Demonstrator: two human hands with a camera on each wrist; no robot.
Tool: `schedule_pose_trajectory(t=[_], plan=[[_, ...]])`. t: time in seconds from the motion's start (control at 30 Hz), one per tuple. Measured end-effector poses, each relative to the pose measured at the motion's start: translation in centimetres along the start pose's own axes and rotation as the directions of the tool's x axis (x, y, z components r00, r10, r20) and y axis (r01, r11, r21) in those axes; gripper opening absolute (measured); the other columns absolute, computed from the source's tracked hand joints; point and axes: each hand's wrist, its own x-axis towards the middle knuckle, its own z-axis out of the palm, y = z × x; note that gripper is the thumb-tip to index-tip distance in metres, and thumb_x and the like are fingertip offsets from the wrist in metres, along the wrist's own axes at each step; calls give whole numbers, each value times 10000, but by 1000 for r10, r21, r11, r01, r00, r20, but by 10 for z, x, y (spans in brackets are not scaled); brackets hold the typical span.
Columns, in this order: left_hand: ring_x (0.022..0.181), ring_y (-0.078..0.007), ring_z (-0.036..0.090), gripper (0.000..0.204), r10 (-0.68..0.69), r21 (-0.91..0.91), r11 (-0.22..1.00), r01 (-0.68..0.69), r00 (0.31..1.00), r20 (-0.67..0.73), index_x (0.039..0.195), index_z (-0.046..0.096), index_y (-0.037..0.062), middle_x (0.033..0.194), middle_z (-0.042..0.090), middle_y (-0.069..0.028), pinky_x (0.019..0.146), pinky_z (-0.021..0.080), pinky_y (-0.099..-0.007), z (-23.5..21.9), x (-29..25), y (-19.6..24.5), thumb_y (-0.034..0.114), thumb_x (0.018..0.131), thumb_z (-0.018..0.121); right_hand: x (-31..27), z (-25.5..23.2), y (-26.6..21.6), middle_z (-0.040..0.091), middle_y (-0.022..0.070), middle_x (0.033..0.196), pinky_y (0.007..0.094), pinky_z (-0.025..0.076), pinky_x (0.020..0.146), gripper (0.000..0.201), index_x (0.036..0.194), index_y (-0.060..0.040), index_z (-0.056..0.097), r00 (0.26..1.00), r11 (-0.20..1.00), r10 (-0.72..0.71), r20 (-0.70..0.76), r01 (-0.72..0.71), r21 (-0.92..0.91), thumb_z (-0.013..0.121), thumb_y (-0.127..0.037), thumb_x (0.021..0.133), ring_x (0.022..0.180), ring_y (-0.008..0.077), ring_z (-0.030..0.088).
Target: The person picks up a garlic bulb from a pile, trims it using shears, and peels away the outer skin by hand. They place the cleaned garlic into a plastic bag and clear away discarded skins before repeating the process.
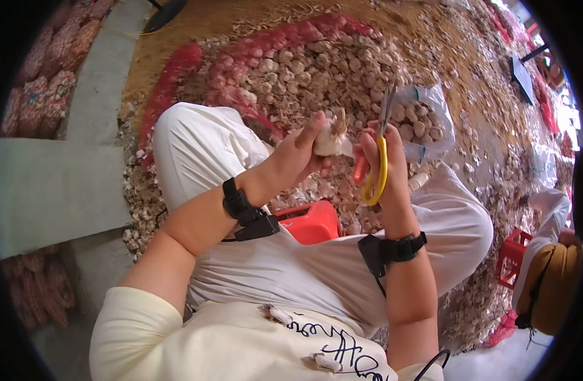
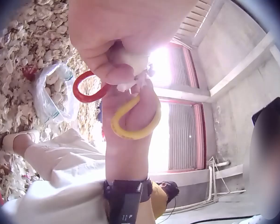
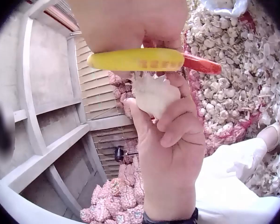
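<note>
In the head view my left hand (image 1: pixel 294 159) holds a whitish garlic bulb (image 1: pixel 328 145), its dry brown stem pointing away from me. Close on the right, my right hand (image 1: pixel 393 166) has a pair of scissors (image 1: pixel 384 155) with one yellow and one red handle loop. Their blades point away from me, and the loops hang beside the palm. Seen from the right wrist, left fingers and thumb grip the pale bulb (image 3: pixel 157 97) from below, and right fingertips are right at its top, partly hidden behind the yellow handle (image 3: pixel 126 60).
A heap of garlic bulbs (image 1: pixel 304 73) spreads ahead, edged by red mesh (image 1: pixel 177 73). At its right stands a clear plastic bag (image 1: pixel 447 127) of bulbs. Between my legs is a red plastic stool (image 1: pixel 320 222). Another person (image 1: pixel 551 279) sits far right; filled mesh sacks (image 1: pixel 44 108) lie left.
</note>
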Motion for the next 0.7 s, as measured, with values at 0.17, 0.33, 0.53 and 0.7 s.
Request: schedule_pose_trajectory(t=[0.17, 0.33, 0.53, 0.7], plan=[[744, -144, 598, 585, 220, 36, 975, -217, 950, -220, 1064, 536, 66, 825, 589, -41, 631, 489, -281, -18, 2, 28, 613, 920, 385, -8, -3, 6, 539, 52, 942, 269, 472, 732, 515, 1178, -41, 485, 988, 932, -87, 124, 125, -341, 770, -223, 789, 800, 141, 545], [869, -145, 609, 571, 299, 13, 953, -304, 927, -226, 1181, 516, 52, 1018, 600, -60, 802, 529, -277, -24, 1, 31, 554, 913, 471, -16, 10, 1, 478, 161, 1148, 399, 472, 826, 633, 1200, -16, 497, 901, 618, -317, 298, 434, -655, 811, -263, 709, 978, 334, 533], [969, -162, 593, 598, 414, 213, 904, -370, 883, -222, 1224, 401, 32, 1079, 545, -69, 865, 528, -324, -20, 1, 24, 509, 894, 546, -13, 14, 14, 493, 160, 1156, 392, 456, 869, 669, 1228, -16, 496, 940, 734, -206, 271, 331, -593, 795, -342, 726, 1020, 331, 538], [975, -123, 568, 554, 482, 562, 756, -336, 867, -131, 1222, 353, 30, 1050, 534, -76, 857, 518, -302, -21, 3, 14, 366, 886, 639, -12, 14, 26, 516, 166, 1144, 377, 457, 863, 680, 1233, 1, 508, 967, 826, -111, 228, 218, -520, 780, -382, 741, 1004, 297, 544]])
